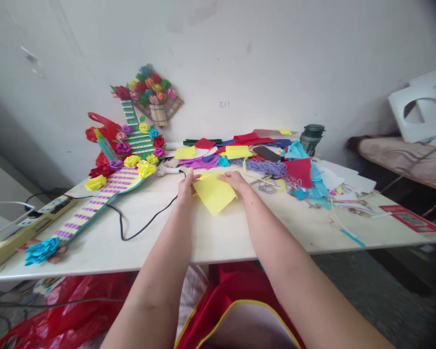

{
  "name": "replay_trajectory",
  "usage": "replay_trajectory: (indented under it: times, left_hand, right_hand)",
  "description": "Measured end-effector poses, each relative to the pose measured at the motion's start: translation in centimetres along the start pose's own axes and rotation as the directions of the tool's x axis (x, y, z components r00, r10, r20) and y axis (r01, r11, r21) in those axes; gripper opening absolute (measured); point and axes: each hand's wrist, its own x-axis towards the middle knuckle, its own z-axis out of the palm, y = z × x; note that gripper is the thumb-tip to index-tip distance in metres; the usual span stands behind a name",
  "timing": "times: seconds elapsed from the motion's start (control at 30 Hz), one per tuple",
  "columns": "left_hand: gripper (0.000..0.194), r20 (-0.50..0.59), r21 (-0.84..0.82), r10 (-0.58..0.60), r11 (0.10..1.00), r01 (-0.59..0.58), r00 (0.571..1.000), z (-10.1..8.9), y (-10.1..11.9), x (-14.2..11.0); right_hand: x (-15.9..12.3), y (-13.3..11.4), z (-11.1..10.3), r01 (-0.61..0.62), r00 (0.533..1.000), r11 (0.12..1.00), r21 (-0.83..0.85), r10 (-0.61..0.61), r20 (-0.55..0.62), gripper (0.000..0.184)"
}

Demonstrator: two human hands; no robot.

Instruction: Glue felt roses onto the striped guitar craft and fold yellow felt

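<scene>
Between my hands, a yellow paper square (215, 195) is held with one corner pointing toward me. My left hand (186, 186) grips its left corner, while the fingers of my right hand (235, 180) are closed on the upper right side. The paper hangs a little above the middle of the table. Just behind my left hand lies a white glue gun (169, 169), its black cord (145, 235) trailing left. More yellow sheets (239, 152) rest on the pile of coloured paper behind my hands.
On the left stand a guitar-shaped craft (105, 194) with paper flowers and a cream power strip (39, 225). Tangled purple yarn (259, 167), a phone (267, 153), red paper (300, 172) and a dark green bottle (311, 139) are at the back right. The table's front edge (218, 261) is near me.
</scene>
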Motion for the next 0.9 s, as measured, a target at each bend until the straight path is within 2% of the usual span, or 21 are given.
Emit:
replay_trajectory:
  times: [0.07, 0.13, 0.23, 0.33, 0.57, 0.73, 0.9]
  left_hand:
    - [0.056, 0.031, 0.113, 0.072, 0.991, -0.075, 0.997, -0.3, 0.0, 0.0]
    - [0.049, 0.12, 0.218, 0.111, 0.967, -0.135, 0.987, -0.4, -0.1, -0.1]
    - [0.041, 0.242, 0.355, 0.069, 0.922, -0.155, 0.968, -0.4, -0.2, -0.4]
    - [0.034, 0.251, 0.454, 0.051, 0.876, -0.164, 0.967, -0.1, -0.2, -0.6]
    - [0.034, 0.229, 0.397, 0.07, 0.904, -0.158, 0.971, 0.3, 0.0, -0.8]
    - [0.033, 0.202, 0.345, 0.077, 0.927, -0.144, 0.976, 0.1, -0.2, -0.7]
    - [0.031, 0.25, 0.331, 0.01, 0.939, -0.095, 0.968, -0.2, -0.4, -0.5]
  right_hand:
    - [-0.3, -0.1, 0.2, -0.027, 0.999, 1.0, 0.003, 0.027, 0.038, 0.02]
    - [-0.6, -0.2, 0.4, -0.043, 0.997, 0.999, -0.004, 0.043, 0.065, 0.019]
    - [-0.9, -0.4, 0.7, -0.047, 0.995, 0.998, -0.033, 0.049, 0.086, 0.017]
    - [-1.0, -0.4, 0.8, -0.051, 0.993, 0.997, -0.059, 0.057, 0.099, 0.017]
    - [-0.9, -0.3, 0.4, -0.083, 0.975, 0.991, 0.109, 0.058, 0.214, 0.025]
    - [-0.2, 0.2, -0.1, -0.077, 0.983, 0.997, 0.021, 0.072, 0.169, 0.015]
    - [0.1, 0.4, -0.1, -0.078, 0.985, 0.997, -0.03, 0.082, 0.154, 0.016]
